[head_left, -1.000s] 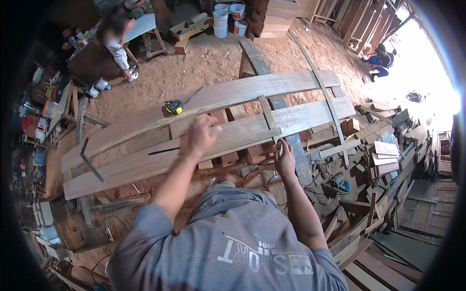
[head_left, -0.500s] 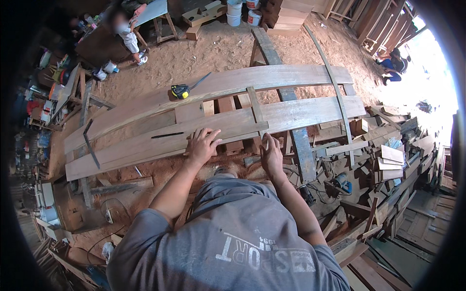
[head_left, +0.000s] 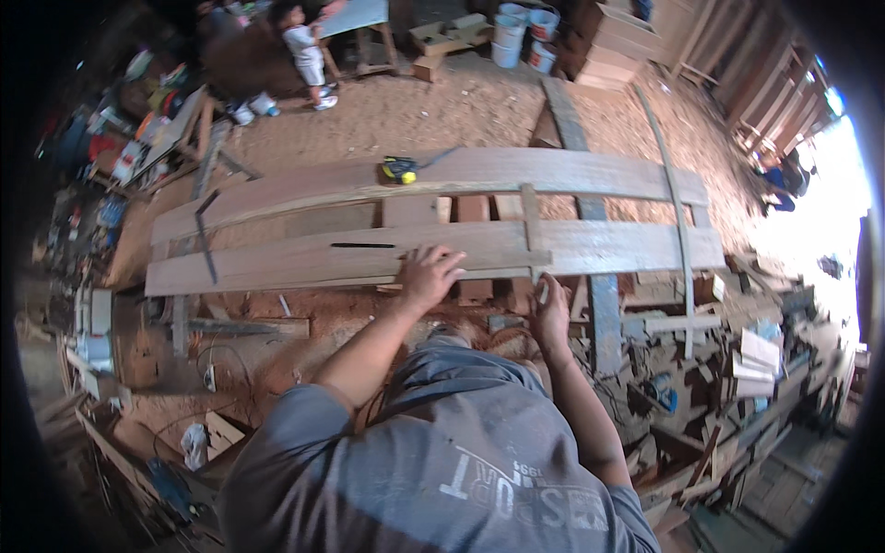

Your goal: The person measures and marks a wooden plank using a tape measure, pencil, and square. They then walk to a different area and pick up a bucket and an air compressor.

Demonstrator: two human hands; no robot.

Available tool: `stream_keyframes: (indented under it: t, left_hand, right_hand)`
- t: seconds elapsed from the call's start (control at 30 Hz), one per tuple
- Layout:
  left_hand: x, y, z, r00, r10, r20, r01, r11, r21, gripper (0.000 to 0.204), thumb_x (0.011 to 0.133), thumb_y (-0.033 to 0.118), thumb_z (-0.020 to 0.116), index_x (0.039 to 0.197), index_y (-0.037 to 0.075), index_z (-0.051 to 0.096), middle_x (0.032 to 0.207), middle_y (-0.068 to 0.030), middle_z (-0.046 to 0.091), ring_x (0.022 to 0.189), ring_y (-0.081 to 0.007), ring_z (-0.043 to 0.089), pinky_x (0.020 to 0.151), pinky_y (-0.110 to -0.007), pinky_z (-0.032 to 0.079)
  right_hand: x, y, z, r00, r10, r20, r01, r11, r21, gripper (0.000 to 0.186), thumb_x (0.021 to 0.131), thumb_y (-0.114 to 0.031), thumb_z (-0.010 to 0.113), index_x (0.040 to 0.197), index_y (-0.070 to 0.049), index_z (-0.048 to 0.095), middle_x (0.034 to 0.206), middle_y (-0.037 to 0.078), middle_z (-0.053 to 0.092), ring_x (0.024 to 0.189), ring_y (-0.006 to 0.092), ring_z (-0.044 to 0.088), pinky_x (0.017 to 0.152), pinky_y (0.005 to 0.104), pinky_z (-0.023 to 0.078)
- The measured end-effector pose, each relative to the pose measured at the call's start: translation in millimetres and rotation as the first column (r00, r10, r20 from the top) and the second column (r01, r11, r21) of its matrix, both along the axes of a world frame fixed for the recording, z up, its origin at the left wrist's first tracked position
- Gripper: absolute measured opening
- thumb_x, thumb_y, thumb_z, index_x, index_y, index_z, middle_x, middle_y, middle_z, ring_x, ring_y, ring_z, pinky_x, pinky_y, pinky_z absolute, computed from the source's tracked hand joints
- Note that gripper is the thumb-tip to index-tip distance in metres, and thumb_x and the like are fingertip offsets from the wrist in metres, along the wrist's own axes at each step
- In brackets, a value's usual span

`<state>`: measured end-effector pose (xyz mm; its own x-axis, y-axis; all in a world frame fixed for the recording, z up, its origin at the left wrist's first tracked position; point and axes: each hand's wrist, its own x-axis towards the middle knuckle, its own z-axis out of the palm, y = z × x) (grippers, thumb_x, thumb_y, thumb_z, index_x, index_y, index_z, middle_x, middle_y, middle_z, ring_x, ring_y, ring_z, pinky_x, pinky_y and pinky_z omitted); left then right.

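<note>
My left hand (head_left: 430, 275) rests on the near long board (head_left: 323, 267) with its fingers spread, just below a dark slender strip (head_left: 363, 245) lying there. My right hand (head_left: 551, 309) is closed on something small and pale at the board's front edge, by a short crosspiece (head_left: 531, 221); what it is I cannot make out. Behind, a second long board (head_left: 295, 189) carries a black-and-yellow tape measure (head_left: 399, 170). A thin slat (head_left: 670, 175) crosses both boards at the right, and a dark bent bar (head_left: 204, 221) crosses at the left.
A person (head_left: 302, 55) stands by a table (head_left: 350, 15) at the back left; another (head_left: 774, 184) crouches by the bright opening. Scrap wood (head_left: 756, 369) and a blue power tool (head_left: 659, 394) lie at my right. White buckets (head_left: 507, 37) stand at the back.
My left hand has come down from above the near board onto its surface. My right hand stays at the front edge. The whole view has shifted, the boards now appearing more level.
</note>
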<state>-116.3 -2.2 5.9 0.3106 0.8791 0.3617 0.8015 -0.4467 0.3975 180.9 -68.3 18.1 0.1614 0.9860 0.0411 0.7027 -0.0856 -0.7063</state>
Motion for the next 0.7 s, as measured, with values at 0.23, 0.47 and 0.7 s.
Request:
stream_keyframes:
  t: [0.23, 0.47, 0.7]
  left_hand:
    - [7.0, -4.1, 2.3, 0.998, 0.036, -0.057, -0.043, 0.993, -0.113, 0.037, 0.099, 0.045, 0.073, 0.132, 0.029, 0.078, 0.125, -0.0001, 0.07, 0.125, -0.0286, 0.06, 0.108, -0.051, 0.046]
    - [8.1, -4.9, -6.1, 0.998, 0.054, -0.033, -0.057, 0.992, -0.115, 0.038, 0.1, 0.043, 0.072, 0.135, 0.028, 0.076, 0.13, 0.0001, 0.068, 0.127, -0.0289, 0.058, 0.111, -0.051, 0.043]
    - [10.7, -3.5, -3.3, 0.999, 0.012, 0.034, -0.008, 0.991, -0.132, 0.035, 0.098, 0.039, 0.074, 0.13, 0.026, 0.077, 0.127, -0.0016, 0.068, 0.124, -0.028, 0.059, 0.107, -0.052, 0.042]
  right_hand:
    - [-2.9, -0.6, -6.0, 0.997, 0.009, 0.072, -0.005, 0.998, -0.056, 0.055, 0.097, -0.01, 0.074, 0.148, -0.001, 0.054, 0.14, 0.027, 0.063, 0.134, 0.0468, 0.057, 0.114, 0.0517, 0.046]
    - [-16.8, 3.1, -9.6, 0.992, 0.1, 0.083, -0.1, 0.995, 0.0, 0.056, 0.097, -0.007, 0.074, 0.147, 0.0, 0.053, 0.139, 0.027, 0.063, 0.131, 0.0458, 0.059, 0.111, 0.0512, 0.048]
    - [-21.0, -2.0, -15.3, 0.992, 0.069, 0.105, -0.073, 0.997, 0.026, 0.053, 0.1, -0.013, 0.074, 0.147, 0.003, 0.053, 0.135, 0.029, 0.066, 0.128, 0.0481, 0.064, 0.108, 0.0511, 0.05]
